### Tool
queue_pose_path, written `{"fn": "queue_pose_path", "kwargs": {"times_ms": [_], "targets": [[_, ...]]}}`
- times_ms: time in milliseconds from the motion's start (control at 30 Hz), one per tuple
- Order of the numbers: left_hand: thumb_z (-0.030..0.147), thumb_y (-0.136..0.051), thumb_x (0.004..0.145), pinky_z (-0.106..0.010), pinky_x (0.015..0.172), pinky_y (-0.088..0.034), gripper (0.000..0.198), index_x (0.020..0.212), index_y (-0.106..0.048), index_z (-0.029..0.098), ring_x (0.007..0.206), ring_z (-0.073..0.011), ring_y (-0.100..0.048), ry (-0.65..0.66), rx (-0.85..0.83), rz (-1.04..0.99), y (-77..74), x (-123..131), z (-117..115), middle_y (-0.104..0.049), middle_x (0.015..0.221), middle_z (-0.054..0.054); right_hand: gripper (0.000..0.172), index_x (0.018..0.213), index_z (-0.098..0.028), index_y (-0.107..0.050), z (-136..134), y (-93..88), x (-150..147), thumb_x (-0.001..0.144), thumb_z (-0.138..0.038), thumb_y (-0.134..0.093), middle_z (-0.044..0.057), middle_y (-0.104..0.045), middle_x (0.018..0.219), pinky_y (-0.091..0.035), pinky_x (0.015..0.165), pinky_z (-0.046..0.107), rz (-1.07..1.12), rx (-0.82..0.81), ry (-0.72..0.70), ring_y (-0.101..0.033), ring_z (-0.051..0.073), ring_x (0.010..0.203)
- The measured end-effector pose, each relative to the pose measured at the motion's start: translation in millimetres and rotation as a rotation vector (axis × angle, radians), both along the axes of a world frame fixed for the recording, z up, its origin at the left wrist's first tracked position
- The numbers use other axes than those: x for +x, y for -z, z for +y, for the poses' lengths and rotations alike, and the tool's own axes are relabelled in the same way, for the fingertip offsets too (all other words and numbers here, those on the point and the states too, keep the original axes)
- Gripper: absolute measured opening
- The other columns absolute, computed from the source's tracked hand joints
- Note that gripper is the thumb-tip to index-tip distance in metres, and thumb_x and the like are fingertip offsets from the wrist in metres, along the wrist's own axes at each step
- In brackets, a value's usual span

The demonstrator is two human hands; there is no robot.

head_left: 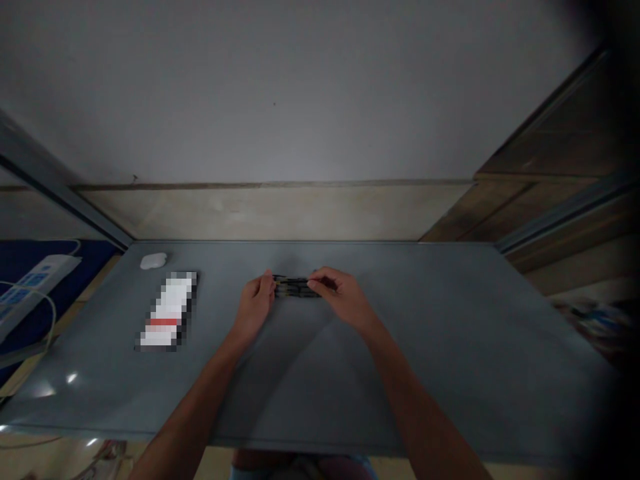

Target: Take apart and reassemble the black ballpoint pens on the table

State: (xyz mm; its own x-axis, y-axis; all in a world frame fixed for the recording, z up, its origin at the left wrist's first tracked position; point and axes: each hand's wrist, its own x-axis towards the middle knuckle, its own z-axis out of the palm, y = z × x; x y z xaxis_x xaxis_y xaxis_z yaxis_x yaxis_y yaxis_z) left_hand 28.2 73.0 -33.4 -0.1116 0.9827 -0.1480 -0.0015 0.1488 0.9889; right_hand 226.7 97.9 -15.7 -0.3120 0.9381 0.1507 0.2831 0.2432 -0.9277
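Note:
A row of thin dark rods (294,289), with small yellowish marks near the left, lies crosswise between my two hands at the middle of the grey table. They look like slim pens, but the dim picture does not settle their kind. My left hand (256,301) is closed at their left end, thumb and fingers pressed against it. With thumb and forefinger pinched together, my right hand (343,293) grips the right end of a dark rod at the upper side of the row. Its fingers partly hide the right ends.
To the left on the grey table (450,347) lie a pixelated phone-shaped slab (167,312) and a small white earbud case (153,261). A white power strip (35,287) with cables sits beyond the left edge. Behind rises a pale wall (280,212); metal posts flank the table.

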Motion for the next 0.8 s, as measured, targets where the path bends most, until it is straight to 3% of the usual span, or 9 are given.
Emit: {"fn": "queue_pose_path", "kwargs": {"times_ms": [67,233,400,467,633,700,800], "targets": [[0.064,-0.046,0.086,-0.022,0.042,-0.017,0.053,0.058,-0.036,0.021,0.042,-0.0064,-0.023,-0.003,0.000,0.005,0.5,-0.1,0.2,-0.029,0.049,0.007,0.019,0.082,-0.020,-0.069,-0.6,-0.6,-0.5,0.086,-0.037,-0.061,0.002,-0.067,0.078,-0.044,0.066,0.026,0.003,0.004,0.014,-0.060,0.016,0.072],[0.063,-0.048,0.086,-0.023,0.042,-0.018,0.053,0.058,-0.036,0.020,0.042,-0.0063,-0.022,0.004,-0.003,0.008,1.3,0.6,-0.2,-0.029,0.049,0.007,0.044,0.063,-0.018,-0.064,-1.4,0.2,0.7,0.093,-0.046,-0.049,0.000,-0.054,0.056,-0.038,0.055,0.025,-0.080,-0.066,0.028,-0.051,0.013,0.054],[0.063,-0.047,0.086,-0.022,0.042,-0.017,0.052,0.058,-0.034,0.021,0.042,-0.0061,-0.021,-0.017,-0.015,-0.013,0.8,-0.1,0.8,-0.028,0.050,0.008,0.018,0.086,-0.019,-0.069,1.1,1.9,1.1,0.085,-0.036,-0.062,0.003,-0.069,0.081,-0.045,0.069,0.027,0.010,-0.015,-0.008,-0.062,0.016,0.075],[0.063,-0.047,0.086,-0.023,0.042,-0.018,0.053,0.058,-0.035,0.021,0.042,-0.0062,-0.021,-0.025,-0.021,-0.001,2.3,-1.1,1.7,-0.029,0.050,0.007,0.019,0.084,-0.019,-0.069,1.1,1.9,1.1,0.086,-0.036,-0.061,0.003,-0.068,0.078,-0.045,0.068,0.027,0.006,-0.018,-0.008,-0.061,0.016,0.072],[0.062,-0.047,0.087,-0.023,0.042,-0.018,0.052,0.057,-0.038,0.020,0.042,-0.0064,-0.024,-0.020,-0.011,0.054,5.1,-1.4,1.4,-0.031,0.050,0.006,0.045,0.062,-0.018,-0.064,-0.7,1.4,1.6,0.094,-0.046,-0.047,0.000,-0.056,0.055,-0.039,0.055,0.026,-0.083,-0.064,0.014,-0.052,0.013,0.053],[0.063,-0.048,0.086,-0.023,0.042,-0.019,0.052,0.058,-0.038,0.020,0.042,-0.0064,-0.024,-0.016,-0.006,0.038,3.5,-0.2,0.6,-0.031,0.050,0.006,0.043,0.065,-0.019,-0.065,-0.6,1.4,1.9,0.093,-0.046,-0.049,0.000,-0.057,0.057,-0.040,0.056,0.026,-0.076,-0.062,0.015,-0.053,0.013,0.055],[0.066,-0.049,0.084,-0.022,0.041,-0.018,0.054,0.058,-0.037,0.020,0.042,-0.0060,-0.023,-0.021,-0.011,-0.004,-0.3,1.2,-0.5,-0.030,0.049,0.007,0.025,0.081,-0.019,-0.068,0.5,1.3,2.1,0.088,-0.041,-0.058,0.002,-0.066,0.075,-0.044,0.064,0.026,-0.015,-0.015,-0.017,-0.060,0.015,0.069]]}}
